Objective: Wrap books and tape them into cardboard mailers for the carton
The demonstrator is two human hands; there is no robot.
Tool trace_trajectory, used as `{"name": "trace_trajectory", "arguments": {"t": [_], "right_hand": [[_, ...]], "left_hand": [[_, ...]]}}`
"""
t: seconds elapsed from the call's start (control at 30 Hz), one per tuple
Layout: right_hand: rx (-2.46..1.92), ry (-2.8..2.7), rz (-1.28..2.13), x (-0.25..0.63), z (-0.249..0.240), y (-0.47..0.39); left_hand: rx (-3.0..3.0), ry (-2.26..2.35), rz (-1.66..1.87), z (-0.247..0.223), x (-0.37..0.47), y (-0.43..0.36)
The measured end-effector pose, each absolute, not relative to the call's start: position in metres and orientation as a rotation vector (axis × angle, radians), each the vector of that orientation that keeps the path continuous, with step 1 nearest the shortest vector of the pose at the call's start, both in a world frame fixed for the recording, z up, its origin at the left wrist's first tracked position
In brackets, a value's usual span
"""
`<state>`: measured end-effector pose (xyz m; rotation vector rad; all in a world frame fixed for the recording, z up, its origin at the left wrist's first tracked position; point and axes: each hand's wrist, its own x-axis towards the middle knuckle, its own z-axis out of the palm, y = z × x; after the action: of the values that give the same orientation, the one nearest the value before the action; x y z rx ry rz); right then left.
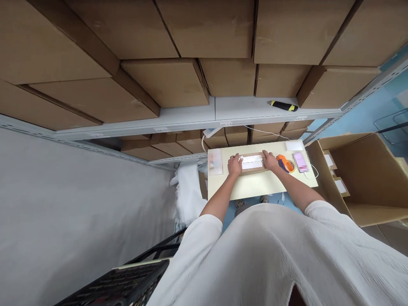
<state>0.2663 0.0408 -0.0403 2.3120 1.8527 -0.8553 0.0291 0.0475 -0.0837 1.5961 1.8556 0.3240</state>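
Head: sm. box [253, 171] holds white stuff [251, 165], lg. carton [376, 174] pkgs [341, 187].

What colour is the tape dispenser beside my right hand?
Tape dispenser: mostly orange, partly dark blue; head view.

The left hand [235, 165] and right hand [270, 160] hide parts of the small box's [252, 171] ends near the frame's middle; its white contents [251, 161] are too washed out to identify. To their right, the phone [300, 162] is blurred into coloured squares. Coloured bits inside the clear pouch [215, 161], left on the surface [242, 193], are too small to tell, as is the lettering on the shelf labels [226, 124]. The top edge cuts off the upper cartons [207, 27]; the bottom edge crops the black crate [140, 276], lower left, and the white shirt [264, 255], which partly hides the shoes [239, 203].
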Motion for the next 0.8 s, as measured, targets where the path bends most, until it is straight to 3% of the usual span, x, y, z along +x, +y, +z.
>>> {"name": "trace_trajectory", "arguments": {"t": [0.47, 0.8], "right_hand": [[2.634, 2.289, -0.730, 0.268, -0.028, 0.034], [2.530, 1.998, -1.090, 0.286, -0.090, -0.022]], "left_hand": [[1.463, 1.885, 0.811, -0.048, 0.031, 0.052], [1.375, 1.790, 0.569, -0.103, 0.024, -0.009]]}}
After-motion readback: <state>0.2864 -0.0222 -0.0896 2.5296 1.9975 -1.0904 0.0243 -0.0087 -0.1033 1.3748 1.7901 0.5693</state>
